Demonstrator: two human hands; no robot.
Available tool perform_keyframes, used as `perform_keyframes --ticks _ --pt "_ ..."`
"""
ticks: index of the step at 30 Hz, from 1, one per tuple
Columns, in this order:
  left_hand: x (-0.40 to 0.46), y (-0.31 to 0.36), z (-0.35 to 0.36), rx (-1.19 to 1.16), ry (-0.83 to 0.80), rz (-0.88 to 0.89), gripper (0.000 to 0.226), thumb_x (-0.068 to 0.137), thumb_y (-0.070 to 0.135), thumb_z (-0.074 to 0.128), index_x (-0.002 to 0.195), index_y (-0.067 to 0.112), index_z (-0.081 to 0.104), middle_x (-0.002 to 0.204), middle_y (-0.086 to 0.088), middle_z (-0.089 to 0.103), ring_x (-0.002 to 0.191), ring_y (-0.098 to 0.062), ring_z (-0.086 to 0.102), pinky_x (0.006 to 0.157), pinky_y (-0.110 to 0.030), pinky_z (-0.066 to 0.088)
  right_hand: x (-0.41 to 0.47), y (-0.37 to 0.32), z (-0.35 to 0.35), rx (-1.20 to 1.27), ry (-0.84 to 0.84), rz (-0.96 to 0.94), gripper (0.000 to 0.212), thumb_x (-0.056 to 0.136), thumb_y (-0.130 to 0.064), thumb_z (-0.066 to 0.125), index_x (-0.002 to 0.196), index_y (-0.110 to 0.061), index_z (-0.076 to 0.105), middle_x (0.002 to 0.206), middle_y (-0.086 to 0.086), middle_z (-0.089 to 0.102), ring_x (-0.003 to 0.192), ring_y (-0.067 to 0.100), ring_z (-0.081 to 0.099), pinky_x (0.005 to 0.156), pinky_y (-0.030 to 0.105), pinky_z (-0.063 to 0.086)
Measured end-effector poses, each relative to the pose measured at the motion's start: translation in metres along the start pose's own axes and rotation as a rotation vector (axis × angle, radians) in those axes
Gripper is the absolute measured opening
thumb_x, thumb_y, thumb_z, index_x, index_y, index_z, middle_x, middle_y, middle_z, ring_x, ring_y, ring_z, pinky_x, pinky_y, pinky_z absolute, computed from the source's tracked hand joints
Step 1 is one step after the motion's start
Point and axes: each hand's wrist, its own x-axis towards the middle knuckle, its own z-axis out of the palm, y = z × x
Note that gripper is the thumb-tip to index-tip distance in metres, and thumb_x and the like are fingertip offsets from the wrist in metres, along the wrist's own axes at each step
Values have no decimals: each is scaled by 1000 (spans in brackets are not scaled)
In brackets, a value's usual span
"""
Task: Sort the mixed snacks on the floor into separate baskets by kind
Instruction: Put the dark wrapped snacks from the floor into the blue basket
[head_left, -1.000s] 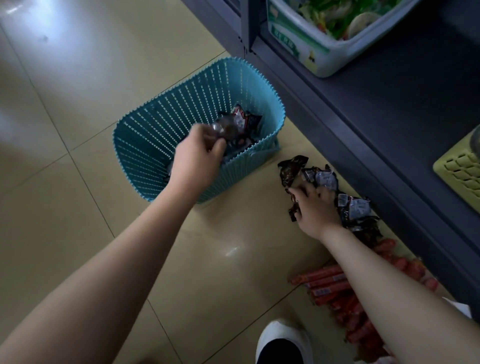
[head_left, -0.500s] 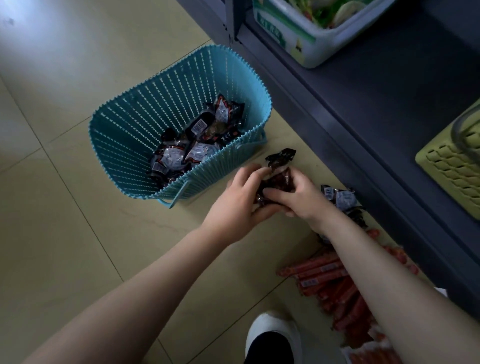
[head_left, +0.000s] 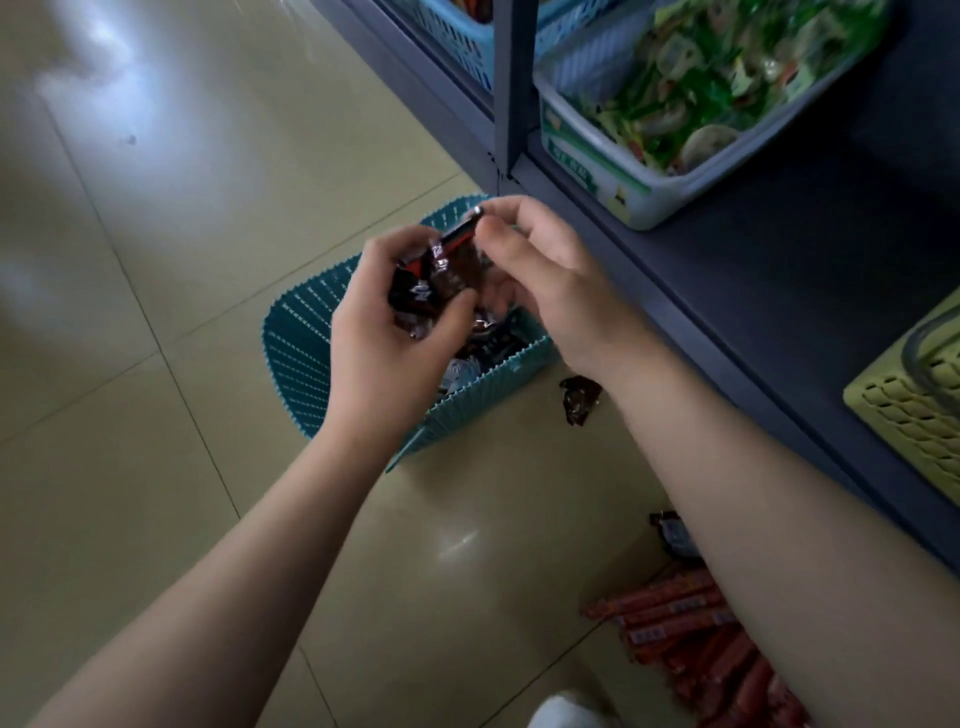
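While held above the teal basket (head_left: 301, 358), dark snack packets (head_left: 431, 283) were gripped by the left hand (head_left: 384, 343) and pinched by the right hand (head_left: 545, 280).

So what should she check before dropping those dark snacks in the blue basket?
1. Left hand grips the dark packets: ok.
2. Right hand pinches a packet's top edge: ok.
3. Packets are over the teal basket: ok.
4. Basket already holds the same dark kind: ok.
5. All dark ones are off the floor: not ok, a stray packet lies beside the basket.
6. No red sticks mixed into the grip: cannot tell.
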Motion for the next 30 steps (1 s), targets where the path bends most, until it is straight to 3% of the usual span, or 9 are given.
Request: perform_keyframes --ticks 4,7,10,12,16,20,23,27,30 --pt "4 -41 -2 237 -159 -220 41 81 16 67 118 19 49 110 4 59 101 -16 58 87 -28 47 30 36 0 -385 -80 192 23 91 -41 51 102 -21 58 92 -13 58 82 6 55 77 24 41" --pt "-2 -66 5 443 -391 -304 60 83 23 63 136 13 37 133 -7 50 122 -25 46 100 -33 37 15 56 -17 -511 145 83 9 93 -21 53 100 -20 59 89 -15 58 74 0 54 73 19 43" --pt "-10 -60 15 541 -348 4 51 84 26 54 131 6 45 131 -12 51 129 -30 37 110 -33 23 -26 74 -51 -538 492 17 13 93 -11 49 88 -19 58 79 -14 57 71 4 54 62 11 41" --pt "-19 -50 29 449 -307 294 35 82 14 52 115 1 57 119 -16 58 123 -32 43 111 -30 22 -59 94 -81 -643 569 189 13 93 -10 49 90 -17 59 80 -9 60 76 10 55 59 9 39" --pt "-46 -43 76 262 -473 522 25 81 4 47 99 -1 63 106 -16 62 112 -31 48 104 -32 34 -120 146 -137 -879 423 616 21 92 -11 52 110 -6 60 111 11 61 99 25 56 77 27 41" --pt "-62 -58 132 279 -782 214 44 82 6 48 126 5 50 127 -16 51 117 -33 45 97 -41 41 -158 163 -154 -969 371 723 34 93 -24 52 121 -4 54 131 15 48 115 35 49 96 40 41" --pt "-58 -78 166 369 -857 74 53 86 7 49 137 12 40 143 -11 36 127 -32 38 104 -37 35 -172 174 -150 -1021 325 792 58 90 -35 57 139 -14 35 149 6 24 127 33 37 101 41 38" --pt "-48 -104 189 638 -945 96 58 90 13 47 144 25 30 154 -11 14 140 -33 15 112 -44 23 -161 179 -143 -1276 219 843 71 82 -46 63 139 -26 26 144 4 21 124 32 35 101 42 31" --pt "-43 -112 199 801 -1081 130 61 92 21 45 147 32 20 157 -8 0 143 -31 0 114 -49 18 -146 180 -138 -1356 100 832 64 80 -35 69 131 -27 32 134 6 30 120 30 41 99 40 26"
